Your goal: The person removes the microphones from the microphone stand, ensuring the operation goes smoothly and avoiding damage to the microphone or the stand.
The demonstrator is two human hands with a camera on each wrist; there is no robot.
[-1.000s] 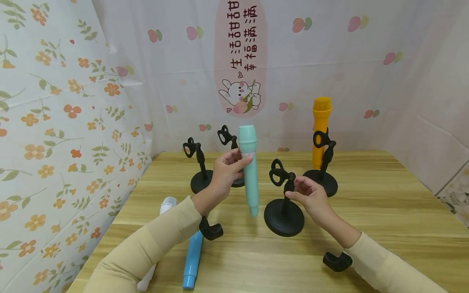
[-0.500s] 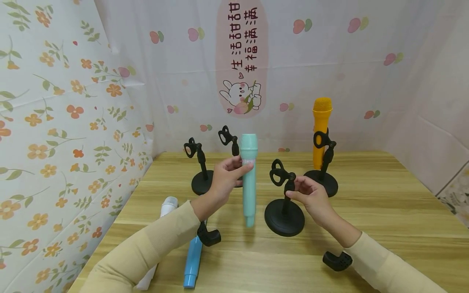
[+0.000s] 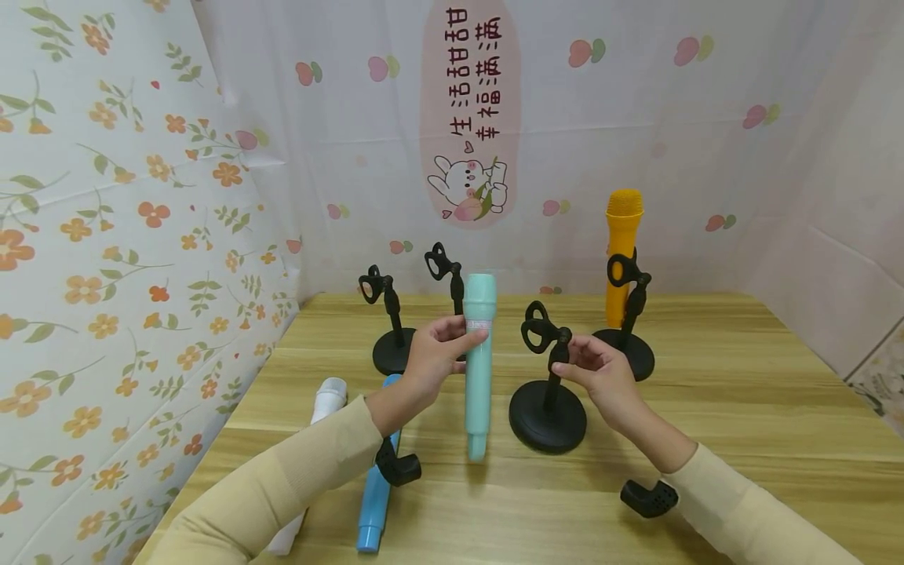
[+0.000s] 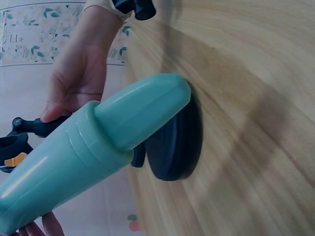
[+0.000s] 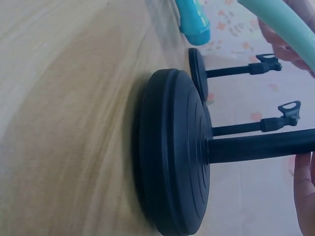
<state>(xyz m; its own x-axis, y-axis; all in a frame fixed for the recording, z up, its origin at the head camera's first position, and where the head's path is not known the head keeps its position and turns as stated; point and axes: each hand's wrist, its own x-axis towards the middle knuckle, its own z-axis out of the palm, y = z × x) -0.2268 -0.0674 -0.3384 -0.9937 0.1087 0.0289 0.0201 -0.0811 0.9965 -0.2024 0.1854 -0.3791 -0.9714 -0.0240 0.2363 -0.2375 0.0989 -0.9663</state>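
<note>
Mic (image 3: 478, 377), gripped head up by the left hand (image 3: 432, 357), is above the desk (image 3: 741, 384), just left of the near stand (image 3: 548, 408), whose stem (image 5: 261, 146) the right hand (image 3: 603, 373) pinches. Probably best to keep its base (image 5: 177, 157) flat and match the mic's angle to the clip (image 3: 551, 333).

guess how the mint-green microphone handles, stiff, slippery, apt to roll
The mint-green microphone is probably stiff, looking straight though the left hand pinches only its upper part. Its glossy highlights suggest a smooth, perhaps slippery shell. Laid down, its rounded barrel may roll.
</note>
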